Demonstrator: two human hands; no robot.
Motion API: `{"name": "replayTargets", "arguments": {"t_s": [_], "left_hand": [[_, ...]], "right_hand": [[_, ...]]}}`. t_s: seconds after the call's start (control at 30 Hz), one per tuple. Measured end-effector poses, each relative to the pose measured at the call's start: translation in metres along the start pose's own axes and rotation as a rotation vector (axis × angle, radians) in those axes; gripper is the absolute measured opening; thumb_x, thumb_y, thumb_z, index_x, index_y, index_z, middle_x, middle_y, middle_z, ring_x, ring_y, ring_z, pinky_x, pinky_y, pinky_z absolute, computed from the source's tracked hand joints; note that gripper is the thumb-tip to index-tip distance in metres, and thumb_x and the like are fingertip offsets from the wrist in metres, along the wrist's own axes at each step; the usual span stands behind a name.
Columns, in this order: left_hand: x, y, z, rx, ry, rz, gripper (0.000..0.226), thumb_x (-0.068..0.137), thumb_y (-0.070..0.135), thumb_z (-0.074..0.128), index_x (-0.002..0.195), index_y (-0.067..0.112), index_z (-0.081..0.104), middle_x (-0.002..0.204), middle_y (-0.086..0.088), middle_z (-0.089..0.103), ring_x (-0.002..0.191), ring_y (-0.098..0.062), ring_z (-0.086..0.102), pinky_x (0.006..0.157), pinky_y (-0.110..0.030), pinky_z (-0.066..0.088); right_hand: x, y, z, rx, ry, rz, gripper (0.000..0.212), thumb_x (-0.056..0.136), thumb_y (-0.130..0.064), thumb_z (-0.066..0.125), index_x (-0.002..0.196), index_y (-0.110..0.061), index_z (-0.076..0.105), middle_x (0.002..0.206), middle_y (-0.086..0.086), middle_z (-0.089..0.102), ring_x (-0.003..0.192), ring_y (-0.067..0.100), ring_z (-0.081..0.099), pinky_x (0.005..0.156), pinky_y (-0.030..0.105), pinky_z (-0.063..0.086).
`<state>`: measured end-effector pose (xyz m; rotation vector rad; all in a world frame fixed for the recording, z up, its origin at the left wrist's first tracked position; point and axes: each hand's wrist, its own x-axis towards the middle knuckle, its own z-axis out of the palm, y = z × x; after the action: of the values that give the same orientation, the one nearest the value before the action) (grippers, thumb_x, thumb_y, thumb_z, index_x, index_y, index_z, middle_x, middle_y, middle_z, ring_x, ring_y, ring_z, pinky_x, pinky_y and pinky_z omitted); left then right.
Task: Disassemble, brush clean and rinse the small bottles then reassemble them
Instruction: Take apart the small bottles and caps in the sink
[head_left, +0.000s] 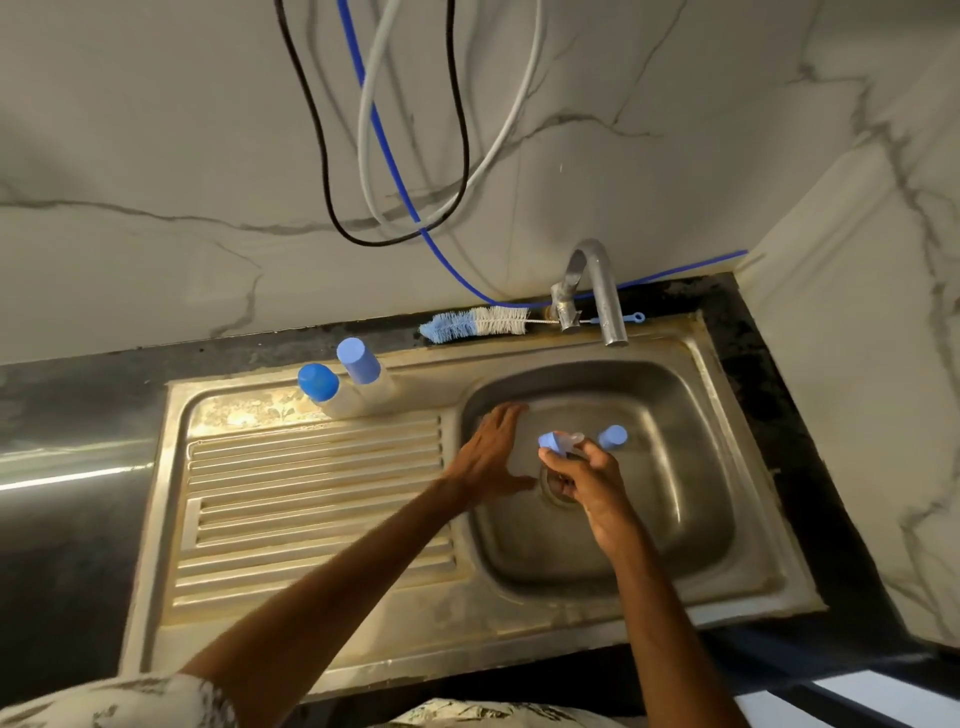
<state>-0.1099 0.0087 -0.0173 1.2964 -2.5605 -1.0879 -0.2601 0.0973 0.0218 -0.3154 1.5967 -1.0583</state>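
Note:
Over the steel sink basin (675, 519), my right hand (592, 483) grips a small clear bottle part with a blue piece (558, 442) at its fingertips, above the drain. A blue cap (613, 436) shows just beyond that hand, in the basin. My left hand (491, 457) hovers open beside it with fingers spread, holding nothing. Two small clear bottles with blue caps (318, 382) (358, 361) stand on the far edge of the drainboard. A blue and white bottle brush (475, 323) lies along the back ledge behind the tap.
A metal tap (597, 291) arches over the basin's far rim. The ribbed drainboard (311, 493) lies to the left. Black, grey and blue cables (395, 171) hang on the marble wall. A marble side wall closes the right.

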Motion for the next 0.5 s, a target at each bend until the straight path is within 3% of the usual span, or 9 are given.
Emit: {"name": "replayTargets", "arguments": {"t_s": [0.1, 0.23, 0.33, 0.5], "left_hand": [[-0.024, 0.019, -0.017, -0.241, 0.094, 0.073, 0.071, 0.078, 0.032, 0.086, 0.139, 0.024, 0.051, 0.138, 0.005, 0.053, 0.12, -0.005, 0.055, 0.098, -0.024, 0.052], [-0.051, 0.035, -0.035, -0.402, 0.248, 0.14, 0.049, 0.085, 0.03, 0.082, 0.13, 0.02, 0.063, 0.124, 0.012, 0.064, 0.109, 0.008, 0.061, 0.091, -0.018, 0.055], [-0.067, 0.039, -0.052, -0.46, 0.222, 0.196, 0.047, 0.091, 0.031, 0.076, 0.134, 0.02, 0.061, 0.126, 0.009, 0.065, 0.112, 0.001, 0.063, 0.094, -0.025, 0.056], [-0.08, 0.048, -0.078, -0.717, -0.012, 0.191, 0.041, 0.1, 0.023, 0.065, 0.139, 0.015, 0.059, 0.125, -0.004, 0.069, 0.109, -0.024, 0.07, 0.086, -0.045, 0.062]], "right_hand": [[-0.018, -0.007, 0.005, -0.015, -0.027, -0.025, 0.031, 0.08, -0.028, 0.084, 0.11, -0.022, 0.075, 0.093, 0.006, 0.077, 0.085, 0.018, 0.067, 0.074, 0.03, 0.054], [-0.048, -0.017, 0.007, 0.051, -0.156, -0.085, 0.036, 0.083, -0.027, 0.081, 0.117, -0.02, 0.074, 0.109, 0.007, 0.077, 0.109, 0.024, 0.07, 0.09, 0.035, 0.052], [-0.072, -0.03, 0.002, 0.05, -0.17, -0.192, 0.034, 0.089, -0.021, 0.075, 0.122, -0.016, 0.069, 0.109, 0.01, 0.077, 0.104, 0.025, 0.073, 0.089, 0.035, 0.057], [-0.099, -0.056, -0.009, -0.13, -0.146, -0.352, 0.024, 0.087, -0.01, 0.076, 0.111, -0.005, 0.075, 0.099, 0.011, 0.078, 0.094, 0.027, 0.075, 0.076, 0.028, 0.061]]}}
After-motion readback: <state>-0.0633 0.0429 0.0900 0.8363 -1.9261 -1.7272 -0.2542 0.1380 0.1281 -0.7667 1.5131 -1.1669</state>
